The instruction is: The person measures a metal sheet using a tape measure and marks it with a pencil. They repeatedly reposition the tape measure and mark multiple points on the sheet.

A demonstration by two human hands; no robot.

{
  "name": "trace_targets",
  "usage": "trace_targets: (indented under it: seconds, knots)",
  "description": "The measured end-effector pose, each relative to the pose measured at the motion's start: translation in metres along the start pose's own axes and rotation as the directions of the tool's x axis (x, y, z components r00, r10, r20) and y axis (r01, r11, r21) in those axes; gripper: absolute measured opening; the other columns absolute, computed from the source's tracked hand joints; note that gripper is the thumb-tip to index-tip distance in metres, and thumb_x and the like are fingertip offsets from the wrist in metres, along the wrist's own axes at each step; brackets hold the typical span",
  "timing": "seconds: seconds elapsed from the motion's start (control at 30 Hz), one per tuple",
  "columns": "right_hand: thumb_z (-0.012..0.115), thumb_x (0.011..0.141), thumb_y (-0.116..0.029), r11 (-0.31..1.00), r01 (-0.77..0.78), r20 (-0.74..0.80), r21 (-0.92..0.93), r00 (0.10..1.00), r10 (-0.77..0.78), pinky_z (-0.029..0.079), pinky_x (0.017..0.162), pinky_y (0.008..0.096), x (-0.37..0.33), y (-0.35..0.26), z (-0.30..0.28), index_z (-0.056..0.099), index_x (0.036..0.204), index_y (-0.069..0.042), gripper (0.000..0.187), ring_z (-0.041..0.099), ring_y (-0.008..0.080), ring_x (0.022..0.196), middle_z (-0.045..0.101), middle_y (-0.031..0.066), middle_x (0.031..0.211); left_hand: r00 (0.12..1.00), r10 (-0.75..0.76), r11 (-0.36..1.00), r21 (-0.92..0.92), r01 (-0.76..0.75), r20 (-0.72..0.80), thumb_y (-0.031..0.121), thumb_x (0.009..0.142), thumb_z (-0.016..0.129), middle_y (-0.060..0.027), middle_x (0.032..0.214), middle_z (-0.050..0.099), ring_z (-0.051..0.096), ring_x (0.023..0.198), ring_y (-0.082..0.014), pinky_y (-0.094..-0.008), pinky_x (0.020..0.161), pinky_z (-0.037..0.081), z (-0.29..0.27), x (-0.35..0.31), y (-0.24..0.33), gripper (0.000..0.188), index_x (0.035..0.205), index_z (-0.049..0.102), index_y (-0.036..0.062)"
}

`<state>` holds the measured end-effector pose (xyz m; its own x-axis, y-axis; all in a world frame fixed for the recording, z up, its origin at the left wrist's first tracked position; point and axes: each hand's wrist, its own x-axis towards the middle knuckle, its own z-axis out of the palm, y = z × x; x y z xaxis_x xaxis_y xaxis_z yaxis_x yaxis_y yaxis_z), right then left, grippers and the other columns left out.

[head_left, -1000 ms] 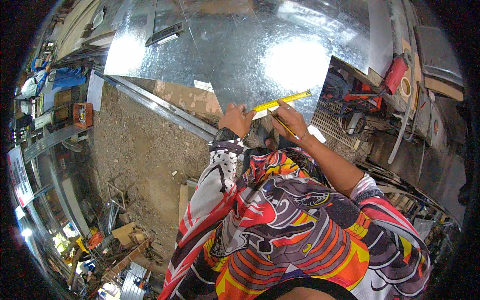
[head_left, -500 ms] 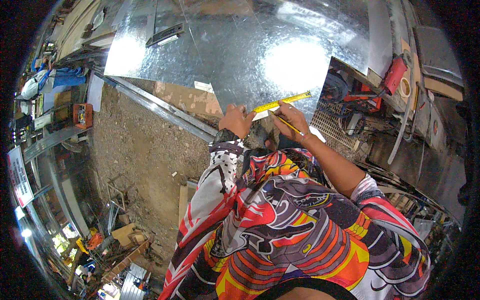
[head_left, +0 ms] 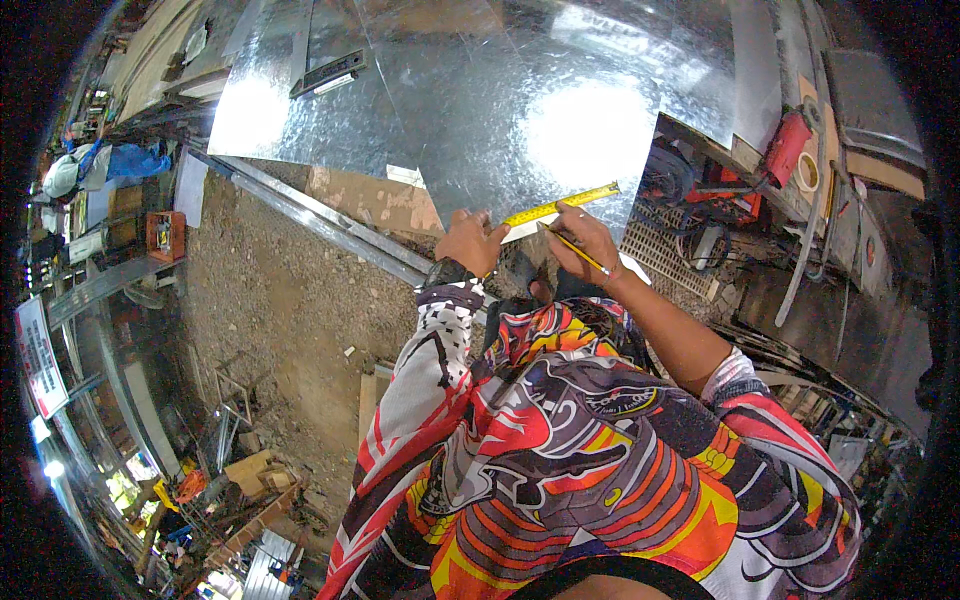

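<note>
A shiny metal sheet [head_left: 480, 120] lies before me, its near corner tapering toward my body. Across that corner stretches the yellow blade of a tape measure [head_left: 560, 205], tip toward the right. My left hand [head_left: 470, 243] is closed on the blade's left end at the sheet's edge; the rest of the tape is hidden there. In my right hand [head_left: 588, 243] a slim yellow pencil [head_left: 578, 251] is gripped, its point close below the blade. The fingertips of that hand touch the blade. A pale strip [head_left: 522, 231] shows beneath the tape.
A dark flat bar-like tool [head_left: 328, 73] lies on the sheet at far left. Long metal channels [head_left: 310, 212] run below the sheet's left edge. A red power tool [head_left: 788, 148] and a roll of tape [head_left: 808, 171] sit at right. Another person [head_left: 90, 168] is at far left.
My hands, the tape measure and the pencil stay almost where they were. The person at far left has shifted slightly.
</note>
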<state>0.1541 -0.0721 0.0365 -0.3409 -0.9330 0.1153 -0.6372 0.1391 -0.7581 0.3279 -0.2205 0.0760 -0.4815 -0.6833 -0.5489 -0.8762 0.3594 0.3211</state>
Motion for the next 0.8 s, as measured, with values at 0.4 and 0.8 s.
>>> trace_targets:
  seconds: [0.4, 0.8]
  knots:
    - [0.075, 0.083, -0.012, 0.998, 0.056, 0.061, -0.035, 0.997, -0.054, 0.054, 0.085, 0.0426, -0.002, 0.005, 0.0, 0.063, 0.1, -0.001, 0.023, 0.068, 0.0398, 0.097, 0.068, 0.0227, 0.101, 0.999, 0.032, 0.999, -0.032, -0.033, -0.016, 0.05, 0.09, 0.065, -0.0243, 0.114, 0.063, 0.065, 0.105, -0.0416, -0.0523, 0.089, 0.053, -0.002, -0.001, -0.005, 0.045, 0.111, 0.07, 0.0104]
    - [0.073, 0.087, -0.013, 0.998, 0.03, 0.03, 0.058, 0.999, -0.032, 0.054, 0.072, 0.0393, -0.008, 0.025, -0.009, 0.057, 0.123, 0.006, 0.044, 0.068, 0.0321, 0.077, 0.069, 0.0153, 0.084, 0.998, 0.039, 0.996, -0.072, -0.043, -0.053, 0.046, 0.092, 0.064, -0.0224, 0.117, 0.06, 0.066, 0.102, -0.041, -0.0504, 0.087, 0.053, 0.017, 0.008, -0.019, 0.045, 0.113, 0.069, 0.0071]
